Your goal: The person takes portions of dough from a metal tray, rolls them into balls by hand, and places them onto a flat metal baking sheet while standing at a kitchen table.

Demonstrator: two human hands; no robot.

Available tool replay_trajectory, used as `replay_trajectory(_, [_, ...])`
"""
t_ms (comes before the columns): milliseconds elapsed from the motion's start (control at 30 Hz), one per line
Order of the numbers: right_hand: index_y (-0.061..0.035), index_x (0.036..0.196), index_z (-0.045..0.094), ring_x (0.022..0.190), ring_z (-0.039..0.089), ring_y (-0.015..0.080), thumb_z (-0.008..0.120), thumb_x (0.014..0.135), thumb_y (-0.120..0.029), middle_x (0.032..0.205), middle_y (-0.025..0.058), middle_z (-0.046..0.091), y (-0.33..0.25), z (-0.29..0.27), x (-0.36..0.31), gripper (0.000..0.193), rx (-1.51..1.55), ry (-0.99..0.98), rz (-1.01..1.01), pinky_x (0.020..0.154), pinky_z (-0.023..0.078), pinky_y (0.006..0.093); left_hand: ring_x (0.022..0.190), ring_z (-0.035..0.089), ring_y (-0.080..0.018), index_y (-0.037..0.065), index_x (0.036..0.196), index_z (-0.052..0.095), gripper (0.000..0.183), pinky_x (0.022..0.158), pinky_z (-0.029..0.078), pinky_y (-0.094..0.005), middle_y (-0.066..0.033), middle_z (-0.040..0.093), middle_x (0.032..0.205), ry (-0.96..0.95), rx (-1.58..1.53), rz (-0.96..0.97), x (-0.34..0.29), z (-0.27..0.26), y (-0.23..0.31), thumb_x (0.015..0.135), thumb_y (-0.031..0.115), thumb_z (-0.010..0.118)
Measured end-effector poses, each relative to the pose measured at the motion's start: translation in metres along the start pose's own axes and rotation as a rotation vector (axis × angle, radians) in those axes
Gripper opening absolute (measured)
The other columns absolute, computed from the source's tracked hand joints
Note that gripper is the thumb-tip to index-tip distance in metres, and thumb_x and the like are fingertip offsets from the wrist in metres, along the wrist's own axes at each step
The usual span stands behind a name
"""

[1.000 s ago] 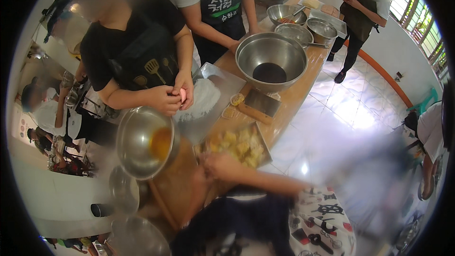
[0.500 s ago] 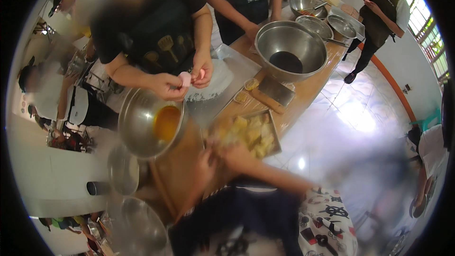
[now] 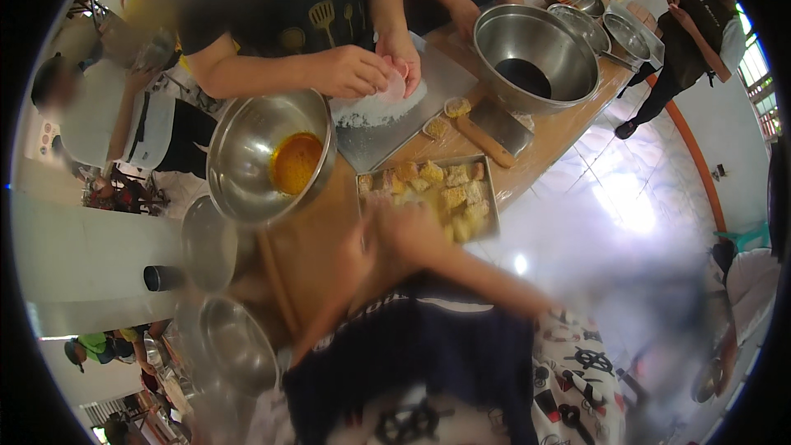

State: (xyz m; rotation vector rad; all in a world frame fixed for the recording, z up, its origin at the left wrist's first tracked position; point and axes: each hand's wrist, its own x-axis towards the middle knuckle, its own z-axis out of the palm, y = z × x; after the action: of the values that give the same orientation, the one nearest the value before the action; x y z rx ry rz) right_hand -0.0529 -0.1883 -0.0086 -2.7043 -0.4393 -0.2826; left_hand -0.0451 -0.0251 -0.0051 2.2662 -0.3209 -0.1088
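Pink slice moved over powder; left hand and right hand blur at tray edge, grip unclear.

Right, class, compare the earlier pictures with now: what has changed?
The view has shifted, so the tray sits higher in the picture. The co-worker's hands have moved right, bringing the pink piece over the white powder. The person's blurred left hand and right hand stay by the tray's near left part. The bowl of orange liquid and cleaver stayed put.
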Motion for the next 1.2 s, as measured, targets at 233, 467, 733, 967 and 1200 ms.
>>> replay_trajectory(233, [-0.0034, 0.079, 0.058, 0.078, 0.057, 0.0333, 0.062, 0.069, -0.003, 0.079, 0.0128, 0.057, 0.004, -0.084, 0.018, 0.011, 0.419, 0.356, 0.027, 0.066, 0.046, 0.0431, 0.081, 0.062, -0.0248, 0.004, 0.093, 0.063, 0.018, 0.070, 0.049, -0.0325, -0.0106, 0.063, 0.090, 0.130, 0.135, 0.307, 0.012, -0.036, 0.056, 0.075, 0.004, 0.068])
replay_trajectory(467, [-0.0021, 0.081, 0.057, 0.073, 0.056, 0.0253, 0.063, 0.071, 0.012, 0.081, 0.0131, 0.058, -0.009, -0.186, 0.007, 0.018, 0.560, 0.598, -0.017, 0.068, 0.046, 0.0357, 0.078, 0.060, -0.0298, 0.006, 0.079, 0.059, 0.017, 0.067, 0.049, -0.0362, -0.0106, 0.059, 0.081, 0.323, -0.083, 0.717, 0.018, -0.080, 0.126, 0.069, -0.001, 0.070])
replay_trajectory(733, [0.0022, 0.088, 0.055, 0.081, 0.057, 0.0277, 0.059, 0.074, 0.010, 0.087, 0.0164, 0.058, 0.058, -0.061, -0.003, 0.016, -0.058, 0.022, -0.223, 0.071, 0.047, 0.0339, 0.105, 0.052, -0.0317, 0.008, 0.094, 0.062, 0.023, 0.092, 0.040, -0.0443, -0.0132, 0.054, 0.106, 0.280, 0.429, 0.446, 0.001, -0.005, 0.061, 0.072, 0.011, 0.068])
replay_trajectory(967, [0.0001, 0.090, 0.059, 0.072, 0.057, 0.0235, 0.062, 0.079, 0.003, 0.085, 0.0134, 0.060, -0.028, -0.148, 0.008, 0.012, 0.454, 0.071, -0.011, 0.066, 0.047, 0.0321, 0.111, 0.048, -0.0303, 0.010, 0.102, 0.062, 0.032, 0.096, 0.035, -0.0431, -0.0105, 0.052, 0.111, 0.297, -0.002, 0.505, -0.043, -0.046, 0.085, 0.070, 0.015, 0.066])
replay_trajectory(1200, [-0.0041, 0.119, 0.057, 0.123, 0.042, 0.0400, 0.064, 0.078, -0.011, 0.126, 0.0282, 0.047, -0.033, -0.084, -0.037, 0.042, -0.114, -0.197, -0.160, 0.099, 0.036, 0.0478, 0.109, 0.050, -0.0276, 0.011, 0.109, 0.060, 0.042, 0.091, 0.039, -0.0414, -0.0102, 0.054, 0.111, 0.573, 0.080, 0.305, -0.100, -0.018, 0.038, 0.070, 0.023, 0.070])
